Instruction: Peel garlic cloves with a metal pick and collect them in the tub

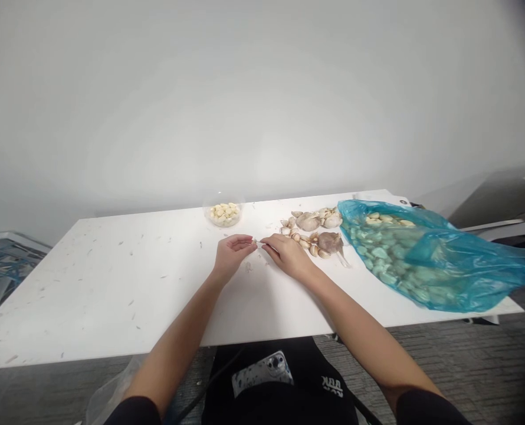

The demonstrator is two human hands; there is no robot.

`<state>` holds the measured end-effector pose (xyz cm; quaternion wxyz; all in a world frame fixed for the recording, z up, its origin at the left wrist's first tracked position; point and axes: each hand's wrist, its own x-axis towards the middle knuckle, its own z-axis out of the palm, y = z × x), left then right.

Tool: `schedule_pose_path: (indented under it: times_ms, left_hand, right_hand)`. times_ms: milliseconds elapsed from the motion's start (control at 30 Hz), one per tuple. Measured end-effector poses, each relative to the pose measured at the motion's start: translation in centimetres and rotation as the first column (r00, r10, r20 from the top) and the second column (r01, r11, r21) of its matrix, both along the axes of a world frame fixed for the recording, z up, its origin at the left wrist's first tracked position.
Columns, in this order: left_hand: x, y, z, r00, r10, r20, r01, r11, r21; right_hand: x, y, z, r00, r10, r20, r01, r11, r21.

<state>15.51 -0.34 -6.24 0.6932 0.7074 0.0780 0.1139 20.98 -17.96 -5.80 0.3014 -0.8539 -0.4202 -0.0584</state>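
Over the middle of the white table, my left hand pinches a small pale garlic clove, mostly hidden by the fingers. The fingertips of my right hand meet it from the other side, closed on something thin that I cannot make out. A bit of papery skin lies below the hands. Just right of my right hand are loose unpeeled garlic cloves and garlic bulbs. Beyond my left hand stands a clear round bowl with peeled cloves in it.
A large blue plastic bag full of garlic covers the table's right end, with some cloves on top. Scraps of skin are scattered on the left side. A phone rests on my lap. A grey wall stands behind the table.
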Motion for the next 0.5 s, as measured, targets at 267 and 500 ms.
schedule_pose_path:
  times_ms: [267,500]
  left_hand:
    - [0.06,-0.05,-0.17,1.000,0.015,-0.005,-0.015,1.000,0.027]
    - [-0.01,-0.12,-0.24,1.000,0.010,0.001,-0.010,0.997,0.079]
  right_hand:
    - [0.01,-0.04,-0.14,0.997,-0.026,0.078,0.029,0.999,-0.036]
    - [0.03,0.04,-0.21,0.994,-0.048,0.097,0.054,0.996,-0.066]
